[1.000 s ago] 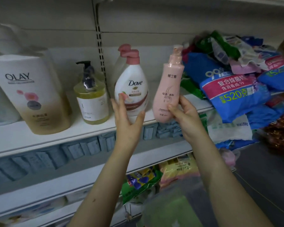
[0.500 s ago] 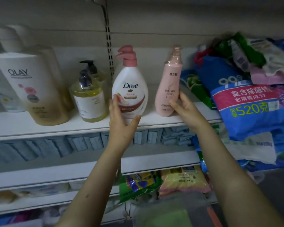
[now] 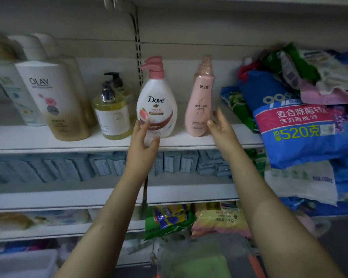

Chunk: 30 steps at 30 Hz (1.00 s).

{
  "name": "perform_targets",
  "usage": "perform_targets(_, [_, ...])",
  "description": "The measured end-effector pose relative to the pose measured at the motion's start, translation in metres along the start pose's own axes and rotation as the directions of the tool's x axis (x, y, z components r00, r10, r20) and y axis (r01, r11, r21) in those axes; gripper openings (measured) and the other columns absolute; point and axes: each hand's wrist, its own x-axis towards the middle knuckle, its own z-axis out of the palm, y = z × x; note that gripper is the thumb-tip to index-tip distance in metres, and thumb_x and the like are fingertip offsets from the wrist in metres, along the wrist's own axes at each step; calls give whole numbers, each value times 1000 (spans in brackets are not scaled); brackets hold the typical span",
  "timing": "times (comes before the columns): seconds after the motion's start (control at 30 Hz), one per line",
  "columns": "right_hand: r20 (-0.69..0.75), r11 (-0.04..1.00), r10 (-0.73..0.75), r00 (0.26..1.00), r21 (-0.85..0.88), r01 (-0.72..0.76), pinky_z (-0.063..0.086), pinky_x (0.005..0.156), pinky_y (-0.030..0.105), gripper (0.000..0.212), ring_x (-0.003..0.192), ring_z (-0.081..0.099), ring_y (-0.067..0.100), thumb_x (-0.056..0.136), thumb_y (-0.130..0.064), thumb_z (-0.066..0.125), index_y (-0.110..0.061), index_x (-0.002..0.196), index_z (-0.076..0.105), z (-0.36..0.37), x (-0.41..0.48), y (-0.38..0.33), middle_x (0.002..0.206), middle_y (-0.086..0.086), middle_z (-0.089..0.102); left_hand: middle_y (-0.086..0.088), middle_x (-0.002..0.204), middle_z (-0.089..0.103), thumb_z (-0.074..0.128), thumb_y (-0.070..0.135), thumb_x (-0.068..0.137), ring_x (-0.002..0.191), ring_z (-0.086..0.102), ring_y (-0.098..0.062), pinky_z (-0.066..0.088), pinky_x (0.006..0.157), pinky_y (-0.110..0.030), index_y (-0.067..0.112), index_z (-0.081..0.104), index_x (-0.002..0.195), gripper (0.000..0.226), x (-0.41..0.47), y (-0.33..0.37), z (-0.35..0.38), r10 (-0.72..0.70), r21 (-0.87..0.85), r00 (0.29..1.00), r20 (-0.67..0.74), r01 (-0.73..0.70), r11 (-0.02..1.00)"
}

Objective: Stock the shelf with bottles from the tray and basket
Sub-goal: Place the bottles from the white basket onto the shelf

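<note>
While left hand [image 3: 144,146] grips Dove bottle [image 3: 156,109] at base, fingers curled round it, right hand [image 3: 222,129] is spread loose at 3 o'clock of upright pink bottle [image 3: 199,111]; both bottles on shelf [image 3: 48,142], Dove at pink's 9 o'clock.

Facing a pale beige back panel [image 3: 209,27], sitting in pretty dim, flat light tbh. Running straight up it a bit left of centre, a slotted metal upright [image 3: 137,43]. Stacking up below: white top shelf [image 3: 38,142], then middle shelf [image 3: 38,199], then lower shelf [image 3: 38,232], all stretching sideways across the view. Peeking in at the bottom right corner, a bit of dark grey floor [image 3: 346,233]. Getting blurry toward the edges.
</note>
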Motion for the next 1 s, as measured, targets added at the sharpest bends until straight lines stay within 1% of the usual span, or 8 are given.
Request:
perform_targets(0.07, [-123,997,-2,992,75,12,30,104,22,62,140,34,12,101,-19,49,-22,155,18,4,-24,4,158,0,28,10,157,27,55,19,97,142,28,-4,32,114,-26,35,44,141,49,-23,9,-3,13,-3,1000,-28,-13,1000])
perform_targets(0.2, [-139,979,2,990,201,26,39,108,28,48,125,47,3,99,-18,53,-25,145,39,13,-84,17,145,-5,47,12,147,46,56,20,98,135,41,-4,35,114,-33,36,52,135,40,-71,17,-3,-67,-141,997,-33,62,988])
perform_targets(0.33, [-73,969,30,997,247,-12,41,110,34,32,116,53,-7,98,-21,54,-31,128,51,26,-141,21,130,-14,57,14,133,56,55,21,98,113,52,8,43,92,-7,28,53,136,39,-106,25,-5,-191,-250,982,15,188,950])
perform_targets(0.47, [-57,957,99,993,280,-79,41,110,36,25,114,54,-4,97,-20,55,-31,120,55,49,-177,22,119,-19,59,12,131,60,56,23,97,117,54,0,41,109,-32,27,57,132,34,-125,15,-26,-279,-300,958,58,283,911])
perform_targets(0.53, [-52,952,126,991,287,-106,42,109,35,24,113,55,-3,98,-19,55,-31,117,56,69,-193,24,118,-18,60,12,129,61,57,24,97,118,56,-2,42,109,-36,27,59,129,32,-141,4,-46,-320,-314,946,45,318,895])
perform_targets(0.67, [4,941,186,983,286,-179,43,108,35,21,116,57,8,97,-16,56,-34,109,58,138,-227,31,115,-15,62,8,124,65,57,21,96,120,58,-12,47,104,-36,27,62,120,25,-179,-26,-114,-402,-348,915,-21,370,861])
perform_targets(0.83, [74,906,268,961,320,-277,42,109,39,20,116,59,17,97,-9,55,-22,111,59,262,-285,34,112,-6,64,3,122,66,54,16,98,121,58,-19,47,92,-28,27,64,111,20,-237,-62,-236,-506,-374,859,-84,443,815])
perform_targets(1.0, [199,863,328,924,334,-378,46,99,35,16,108,63,17,97,-11,56,-25,98,62,376,-344,30,111,-1,66,10,119,66,55,24,97,118,59,-14,47,100,-35,28,63,115,21,-298,-86,-357,-560,-337,809,-179,484,807])
